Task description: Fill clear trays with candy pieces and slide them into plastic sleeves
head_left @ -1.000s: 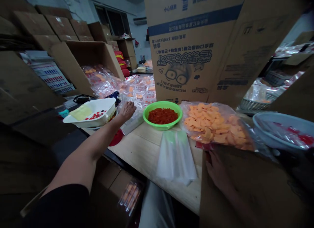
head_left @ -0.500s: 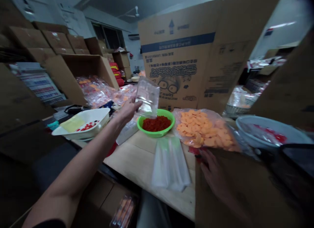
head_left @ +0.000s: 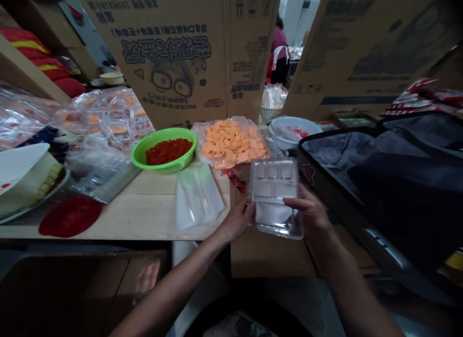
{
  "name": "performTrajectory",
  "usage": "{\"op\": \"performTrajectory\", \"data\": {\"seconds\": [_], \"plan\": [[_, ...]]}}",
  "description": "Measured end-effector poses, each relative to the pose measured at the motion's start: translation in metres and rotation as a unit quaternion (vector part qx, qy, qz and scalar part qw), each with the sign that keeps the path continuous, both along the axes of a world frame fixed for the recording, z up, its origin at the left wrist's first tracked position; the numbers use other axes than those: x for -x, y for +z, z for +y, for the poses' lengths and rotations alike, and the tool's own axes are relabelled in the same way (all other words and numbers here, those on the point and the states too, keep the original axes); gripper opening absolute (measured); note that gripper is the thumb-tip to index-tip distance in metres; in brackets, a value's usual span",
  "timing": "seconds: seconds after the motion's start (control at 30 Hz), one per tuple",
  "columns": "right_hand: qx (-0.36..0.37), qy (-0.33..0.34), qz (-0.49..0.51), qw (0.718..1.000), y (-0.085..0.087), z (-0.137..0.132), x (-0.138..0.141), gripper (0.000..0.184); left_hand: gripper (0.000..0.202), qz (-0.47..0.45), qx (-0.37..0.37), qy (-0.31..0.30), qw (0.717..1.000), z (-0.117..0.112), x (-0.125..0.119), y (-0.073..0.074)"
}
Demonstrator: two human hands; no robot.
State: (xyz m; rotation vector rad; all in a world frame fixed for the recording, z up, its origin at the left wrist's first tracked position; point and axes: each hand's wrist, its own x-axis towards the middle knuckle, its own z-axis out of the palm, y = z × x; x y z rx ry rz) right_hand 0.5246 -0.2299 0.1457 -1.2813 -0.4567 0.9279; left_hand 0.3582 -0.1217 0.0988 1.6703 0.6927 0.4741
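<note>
A clear plastic compartment tray (head_left: 275, 192) is held in front of me over a brown cardboard surface (head_left: 267, 252). My left hand (head_left: 237, 220) grips its left edge and my right hand (head_left: 308, 210) grips its right edge, fingers curled around it. Its compartments look empty. Just beyond it lie a bag of orange pieces (head_left: 231, 142) and a green bowl (head_left: 164, 150) of red bits. A flat stack of clear bags (head_left: 197, 196) rests on the wooden table (head_left: 144, 211) left of my hands.
Tall printed cardboard boxes (head_left: 181, 52) wall off the back. A black open case (head_left: 390, 182) fills the right side. A white tray (head_left: 21, 175) and red lid (head_left: 70, 216) sit far left, with piles of packed bags (head_left: 101, 115) behind. A person (head_left: 278, 49) stands far back.
My left hand lifted the clear tray from beside the green bowl and brought it toward me. My right hand left the cardboard and took the tray's other side. The view swung right.
</note>
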Motion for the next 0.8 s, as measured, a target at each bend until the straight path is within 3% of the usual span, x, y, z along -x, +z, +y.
{"op": "performTrajectory", "data": {"seconds": [0.03,0.1,0.17,0.23,0.3,0.37,0.43,0.53,0.63,0.73,0.8], "plan": [[0.02,-0.024,-0.051,0.998,-0.001,-0.009,-0.011,0.061,0.039,0.063,-0.087,-0.018,0.994,0.003,-0.002,-0.004],[0.066,-0.057,-0.2,0.976,0.001,-0.025,-0.033,0.059,0.038,0.194,-0.247,-0.019,0.949,0.018,-0.004,-0.005],[0.16,-0.063,-0.358,0.918,0.007,-0.037,-0.047,0.058,0.037,0.304,-0.354,0.007,0.884,0.038,-0.002,-0.004],[0.279,-0.046,-0.48,0.831,0.013,-0.042,-0.048,0.059,0.038,0.376,-0.408,0.017,0.832,0.054,0.002,-0.006],[0.362,-0.008,-0.561,0.744,0.015,-0.04,-0.039,0.06,0.038,0.414,-0.427,-0.003,0.803,0.062,0.013,-0.013],[0.396,0.052,-0.614,0.681,0.011,-0.031,-0.022,0.063,0.037,0.433,-0.432,-0.02,0.791,0.064,0.028,-0.023],[0.408,0.116,-0.645,0.636,0.002,-0.02,-0.003,0.068,0.038,0.437,-0.439,-0.016,0.784,0.064,0.046,-0.032],[0.426,0.191,-0.652,0.598,-0.017,-0.005,0.02,0.074,0.039,0.434,-0.458,-0.01,0.775,0.065,0.067,-0.038],[0.445,0.228,-0.633,0.591,-0.034,0.002,0.03,0.076,0.035,0.469,-0.444,-0.003,0.764,0.069,0.068,-0.03],[0.439,0.237,-0.64,0.585,-0.042,0.002,0.028,0.074,0.032,0.486,-0.428,0.007,0.762,0.075,0.039,-0.019],[0.424,0.218,-0.662,0.579,-0.043,0.0,0.024,0.069,0.04,0.424,-0.458,-0.004,0.782,0.081,0.006,-0.016]]}}
